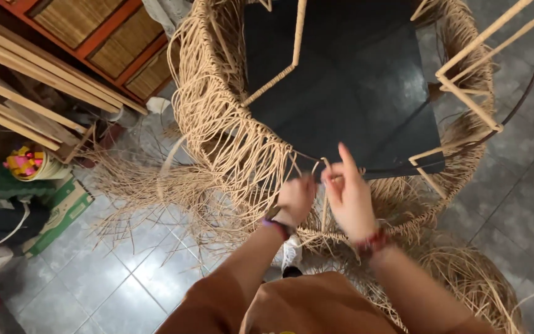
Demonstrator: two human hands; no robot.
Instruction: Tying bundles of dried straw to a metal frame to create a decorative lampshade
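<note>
We work at the middle of the frame, both hands up against the rim of a big round woven frame (217, 117) that fills the upper centre and right. Our left hand (296, 198) is clenched in a fist just below the dark metal ring (529, 86) of the frame; it seems to pinch a tan strand (324, 185), though blur keeps us from telling exactly how. Our right hand (348, 195) sits just beside it, touching or nearly touching, with the forefinger raised and the other fingers curled loosely around the same strand where it meets the ring. So the strand runs between the two hands, at the lower edge of the frame's opening.

Inside the frame lies a dark panel (353, 99), crossed by pale wooden struts (471, 74). Loose strand ends (149, 192) hang from the woven wall and spread over the grey tiled floor (131, 272) at left centre, and another heap of fibre (471, 272) lies at lower right. Each wrist wears a bracelet, and brown sleeves fill the bottom of the frame.

At upper left stand long wooden slats (26, 80) and cane-panelled doors (118, 37). Lower on the left edge we see a small pot of coloured bits (29, 162) and a green box (63, 210)
</note>
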